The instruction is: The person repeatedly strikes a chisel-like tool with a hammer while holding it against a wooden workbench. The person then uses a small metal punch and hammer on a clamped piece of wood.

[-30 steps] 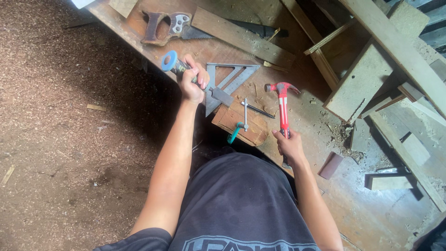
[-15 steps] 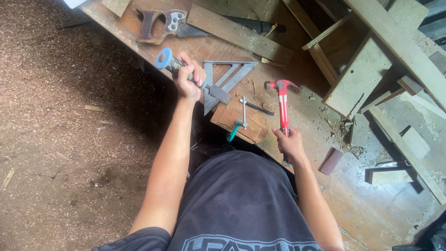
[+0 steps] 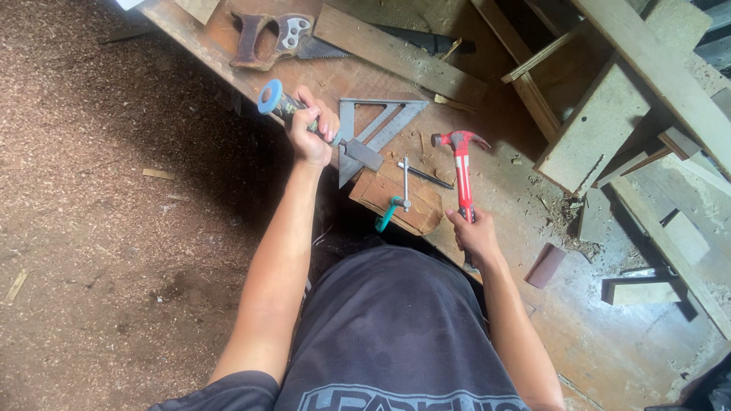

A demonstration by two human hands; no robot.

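My left hand point(image 3: 311, 131) grips a chisel point(image 3: 358, 151) with a blue-capped handle, its wide blade tip resting on the top edge of a small wooden block point(image 3: 396, 199). My right hand point(image 3: 474, 232) holds a red claw hammer point(image 3: 461, 169) by the handle, its head raised just right of the block. A clamp with a teal handle point(image 3: 394, 204) pins the block to the workbench point(image 3: 518, 198). A grey metal triangular square point(image 3: 377, 131) lies flat behind the chisel blade.
A hand saw with a brown handle point(image 3: 266, 36) and a long plank point(image 3: 396, 53) lie at the bench's far end. Offcuts point(image 3: 547, 265) and thick timbers point(image 3: 609, 122) crowd the right. Sawdust covers the ground on the left point(image 3: 114, 190).
My left hand has tilted the chisel slightly, with its blade staying on the block. The hammer and my right hand have barely moved.
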